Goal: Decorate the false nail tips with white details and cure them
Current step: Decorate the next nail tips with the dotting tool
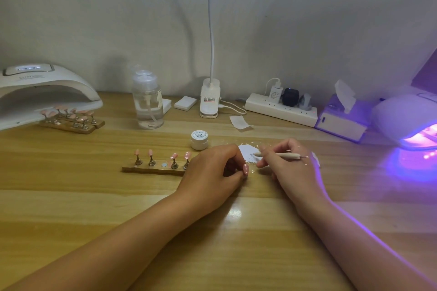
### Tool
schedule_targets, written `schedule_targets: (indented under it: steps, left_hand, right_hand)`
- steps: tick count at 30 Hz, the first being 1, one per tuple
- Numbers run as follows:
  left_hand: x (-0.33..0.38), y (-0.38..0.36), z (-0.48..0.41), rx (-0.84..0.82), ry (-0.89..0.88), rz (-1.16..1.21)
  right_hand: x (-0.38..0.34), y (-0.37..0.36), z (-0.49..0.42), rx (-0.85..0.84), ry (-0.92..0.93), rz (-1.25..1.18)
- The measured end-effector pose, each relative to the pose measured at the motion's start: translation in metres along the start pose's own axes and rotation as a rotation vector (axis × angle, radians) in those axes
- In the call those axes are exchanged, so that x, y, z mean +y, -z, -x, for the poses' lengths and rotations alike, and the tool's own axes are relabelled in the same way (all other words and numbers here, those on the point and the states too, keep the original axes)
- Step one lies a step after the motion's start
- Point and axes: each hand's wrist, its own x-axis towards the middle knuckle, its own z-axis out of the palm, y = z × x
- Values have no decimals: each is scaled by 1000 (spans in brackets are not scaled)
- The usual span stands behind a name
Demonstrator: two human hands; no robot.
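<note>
My left hand [210,168] has its fingers [233,160] curled round 1 pink nail tip [246,169]. I pinch it low over the desk [165,231], just beside the white gel smear [248,152], so the trip from paint to nail is as short as it can be. My right hand [286,168] grips the dotting pen [281,155] the way I would a pencil, its working end down at the smear; I judge I am loading white before touching the tip. Both forearms seem to rest on the desk, which steadies such fine work. The wooden holder [151,169] lies just left of my left hand, with 4 pink tips [174,156] standing on their pegs and 1 bare magnet spot [164,164] between them, very likely the seat of the tip I hold. The white gel pot [199,140] stands with its lid on just behind, near enough to top up the smear. To my right the curing lamp [406,120] glows violet within reach. To my left a second lamp [42,92] shows no violet, with more holders of pink tips [71,118] at its mouth; whether those are finished I cannot tell. Whether the held tip bears any white is too small to say.
</note>
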Motion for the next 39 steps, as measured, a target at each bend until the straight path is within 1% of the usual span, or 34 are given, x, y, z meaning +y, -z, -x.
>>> schedule_targets:
  steps: [2,5,8,9,13,15,19,24,39]
  left_hand:
    - [0,0,0,4,-3,-8]
    - [0,0,0,5,-7,-7]
    - [0,0,0,1,-6,-10]
    - [0,0,0,2,-5,-10]
    - [0,0,1,1,-7,2]
    - [0,0,0,-3,-7,10]
    - [-1,0,0,-12,-2,25]
    - [0,1,0,-6,-14,10]
    - [0,1,0,-4,-18,5]
  right_hand:
    - [-1,0,0,-28,-12,26]
    - [-1,1,-1,-3,-19,7]
    - [-2,-1,1,-43,-4,48]
    - [-2,-1,0,-36,-10,23]
    - [-6,3,1,36,9,-216]
    - [-10,3,4,10,32,-278]
    - [-13,-1,12,-33,-61,-388]
    - [-14,-4,13,-42,-77,-365]
    - [-12,-7,13,-52,-35,-287]
